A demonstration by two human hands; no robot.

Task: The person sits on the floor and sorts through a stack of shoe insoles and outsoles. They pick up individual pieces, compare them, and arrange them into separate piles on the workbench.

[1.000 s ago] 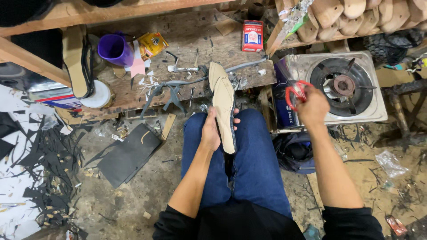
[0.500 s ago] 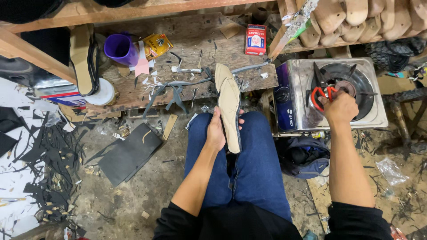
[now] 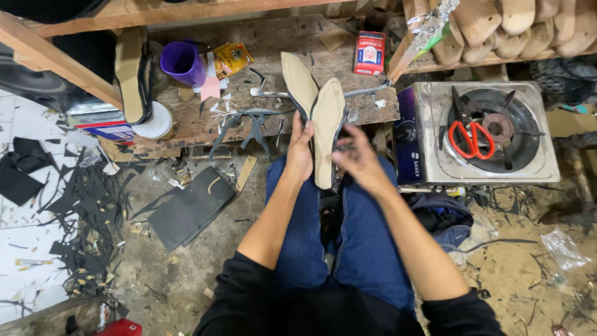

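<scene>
Your low wooden workbench [image 3: 205, 118] stretches ahead of your knees, with the single-burner gas stove [image 3: 479, 134] just to its right, red-handled scissors [image 3: 471, 138] lying on the burner, and a purple cup [image 3: 180, 62] and a red tin [image 3: 369, 52] on the bench top. At the bench's near edge, above your lap, your left hand [image 3: 300, 149] has its fingers wrapped around the tan shoe insole [image 3: 325, 127], which stands on end beside a second insole [image 3: 297, 81] lying on the bench. Your right hand [image 3: 357, 157] hovers just right of the held insole, fingers loosely curled and gripping nothing.
</scene>
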